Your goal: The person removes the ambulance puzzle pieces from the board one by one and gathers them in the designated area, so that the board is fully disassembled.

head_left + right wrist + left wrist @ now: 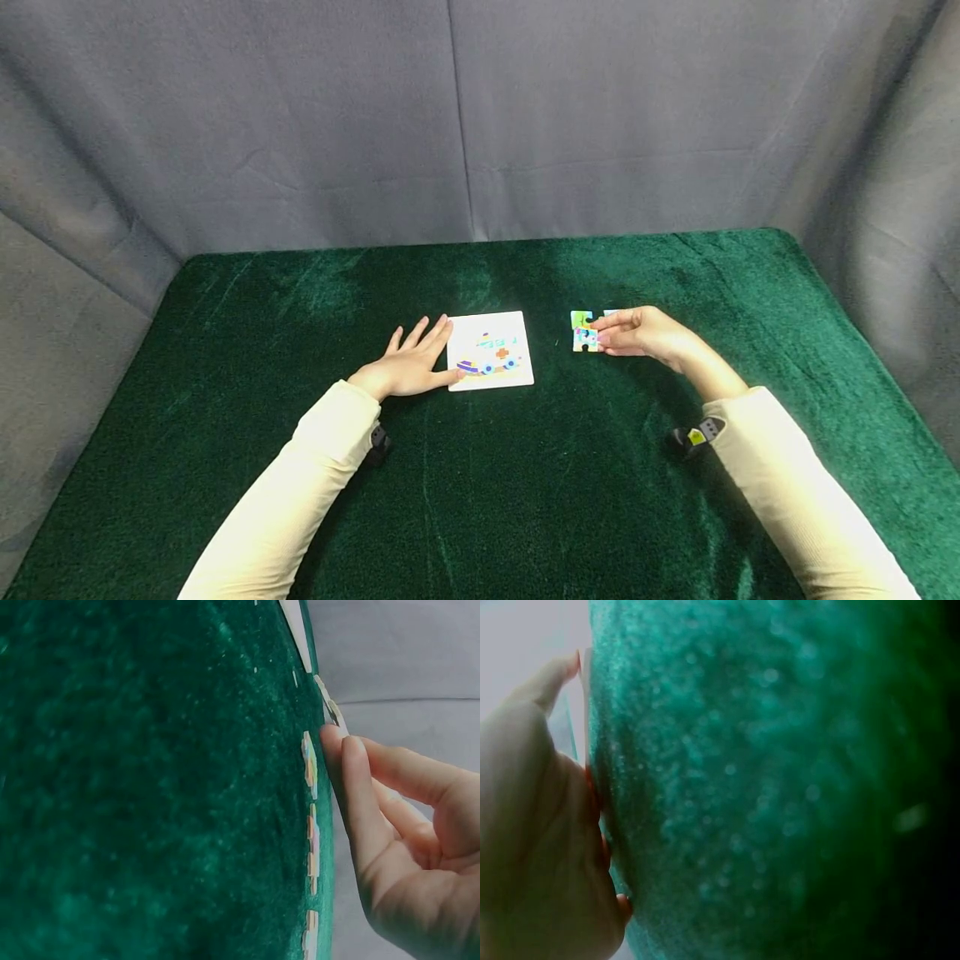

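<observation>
A white picture board (489,322) with a printed vehicle design lies near the middle of the table. My left hand (407,369) is spread flat at its left side, with the thumb and fingertips touching the board's edge. To the right of the board, my right hand (637,335) pinches a small colorful jigsaw puzzle piece (583,342) between thumb and fingertips. That puzzle piece (330,701) appears raised off the cloth in the right wrist view. A green-topped puzzle piece (580,318) shows just behind it, and the hand partly hides another piece (610,312).
Dark green plush cloth (480,475) covers the table. Several puzzle pieces (313,847) lie in a row on the cloth, seen edge-on in the right wrist view. A grey curtain (337,125) hangs behind the table's far edge.
</observation>
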Demonstrator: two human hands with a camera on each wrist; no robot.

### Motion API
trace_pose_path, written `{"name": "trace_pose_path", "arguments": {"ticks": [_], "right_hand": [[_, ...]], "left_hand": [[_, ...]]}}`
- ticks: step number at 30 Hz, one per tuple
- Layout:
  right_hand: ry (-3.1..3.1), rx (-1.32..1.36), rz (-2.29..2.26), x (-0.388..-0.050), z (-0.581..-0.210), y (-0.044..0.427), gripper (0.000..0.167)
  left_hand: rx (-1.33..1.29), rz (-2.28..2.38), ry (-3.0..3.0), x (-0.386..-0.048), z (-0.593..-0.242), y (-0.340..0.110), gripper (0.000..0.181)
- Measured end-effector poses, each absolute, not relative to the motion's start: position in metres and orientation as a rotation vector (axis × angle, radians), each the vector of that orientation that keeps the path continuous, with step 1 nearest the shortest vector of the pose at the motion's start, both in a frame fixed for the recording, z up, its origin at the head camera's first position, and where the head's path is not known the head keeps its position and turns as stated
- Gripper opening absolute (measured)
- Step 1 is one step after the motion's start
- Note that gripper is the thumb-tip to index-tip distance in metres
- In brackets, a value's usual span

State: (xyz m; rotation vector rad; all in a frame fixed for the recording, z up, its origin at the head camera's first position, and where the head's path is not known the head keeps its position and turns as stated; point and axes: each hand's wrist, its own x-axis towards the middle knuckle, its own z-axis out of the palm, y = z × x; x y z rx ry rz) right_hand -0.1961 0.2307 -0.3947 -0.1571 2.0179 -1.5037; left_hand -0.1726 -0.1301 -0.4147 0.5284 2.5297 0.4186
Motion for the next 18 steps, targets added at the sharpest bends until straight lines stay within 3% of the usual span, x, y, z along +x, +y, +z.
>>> {"name": "trace_pose_path", "arguments": {"ticks": [18], "right_hand": [[2.024, -0.133, -1.449, -0.2001, -0.4045, 0.2331, 0.046]], "left_hand": [[0.508, 0.381, 2.533, -0.1735, -0.4144, -0.1291, 0.087]]}}
